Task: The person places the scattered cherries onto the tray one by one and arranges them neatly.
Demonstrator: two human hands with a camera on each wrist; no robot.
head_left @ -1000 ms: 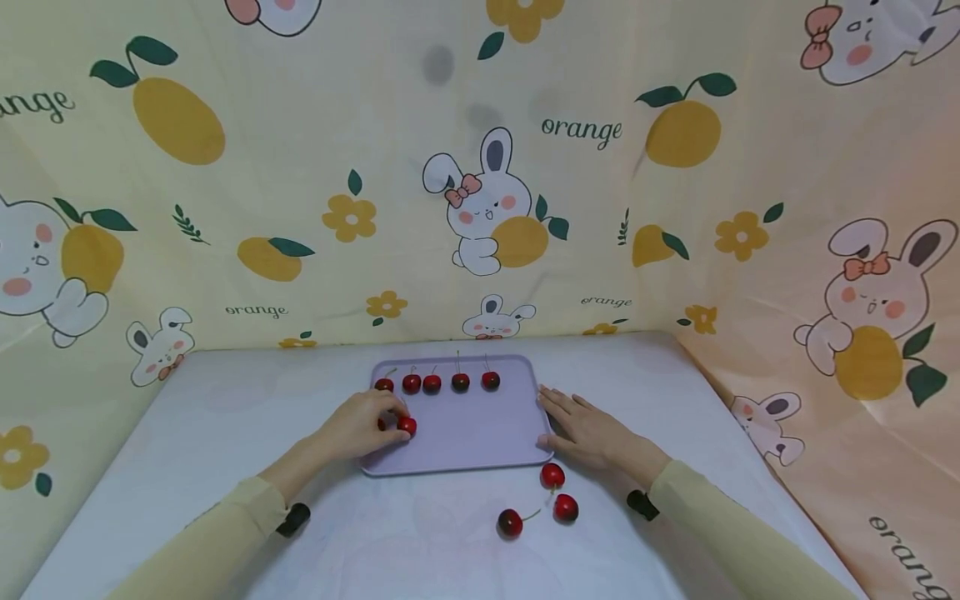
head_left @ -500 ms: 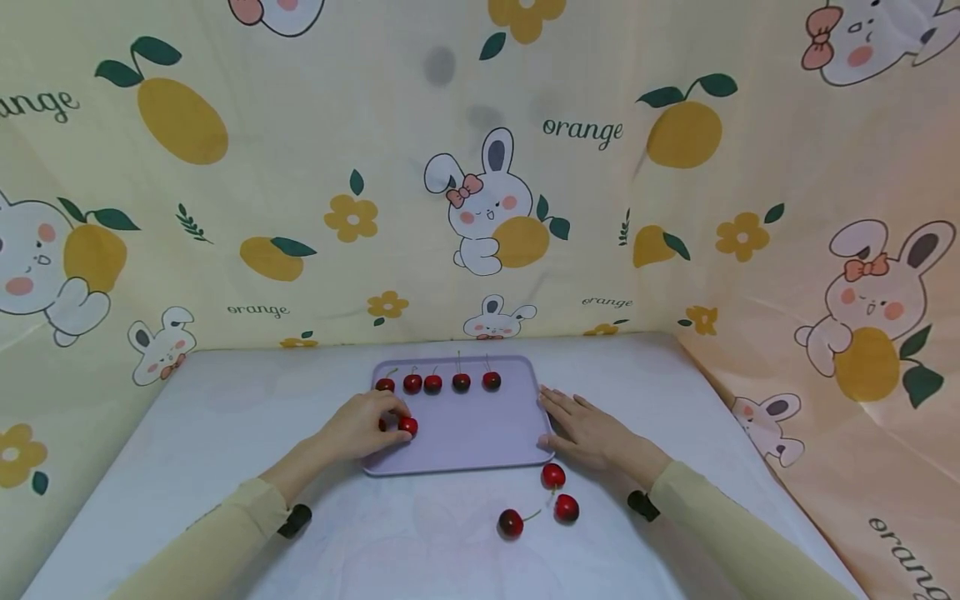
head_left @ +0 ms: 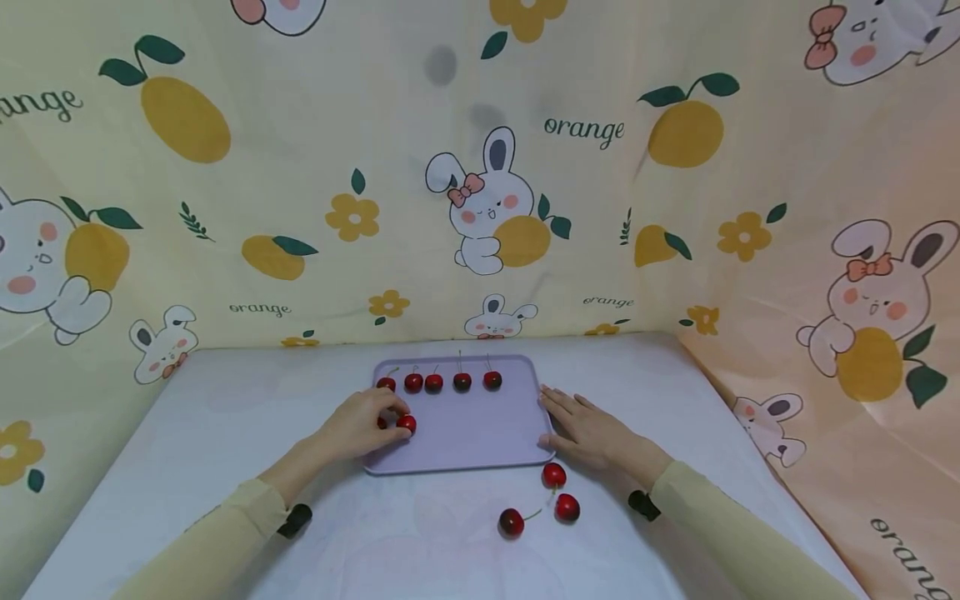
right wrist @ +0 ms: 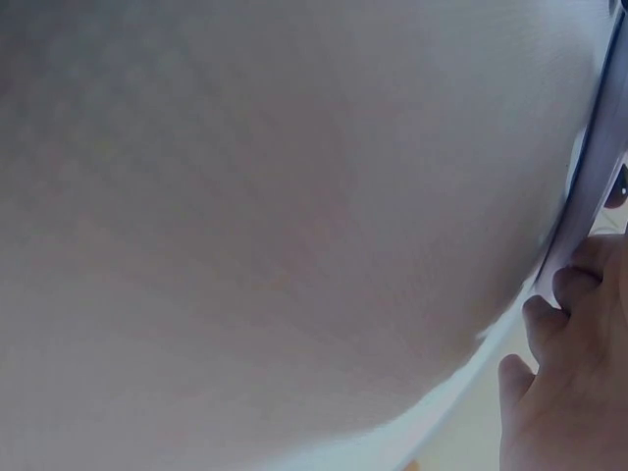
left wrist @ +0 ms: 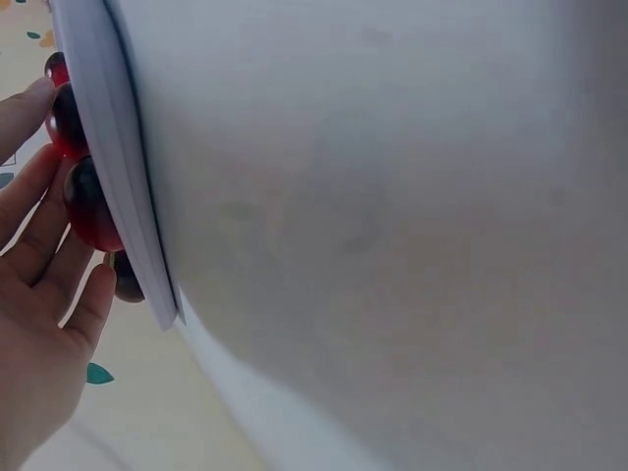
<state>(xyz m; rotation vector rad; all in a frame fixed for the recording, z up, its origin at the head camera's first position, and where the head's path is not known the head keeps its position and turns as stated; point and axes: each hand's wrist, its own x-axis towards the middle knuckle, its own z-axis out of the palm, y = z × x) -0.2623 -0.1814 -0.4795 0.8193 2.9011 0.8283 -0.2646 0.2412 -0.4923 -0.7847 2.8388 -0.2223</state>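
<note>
A lavender tray (head_left: 480, 433) lies on the white table. Over its left side, my left hand (head_left: 360, 425) pinches a red cherry (head_left: 406, 424) between thumb and fingers, low at the tray's surface. Another cherry (head_left: 382, 423) sits just left of it, mostly hidden by the fingers. The left wrist view shows the thumb and a fingertip at a dark red cherry (left wrist: 67, 123), with a second cherry (left wrist: 90, 201) close beside the other fingers. Along the tray's far edge stands a row of several cherries (head_left: 433, 383), stems up. My right hand (head_left: 588, 429) rests at the tray's right rim, fingers straight.
Three loose cherries lie on the table in front of the tray's right corner: one near the rim (head_left: 554, 475), one with a green stem (head_left: 512, 522), and one to its right (head_left: 567, 508). A printed cloth (head_left: 405, 125) with rabbits and oranges hangs behind the table.
The cherry at my left fingertips has shifted very slightly left, toward its neighbour. Both hands keep nearly the same places, and the right hand stays at the rim.
</note>
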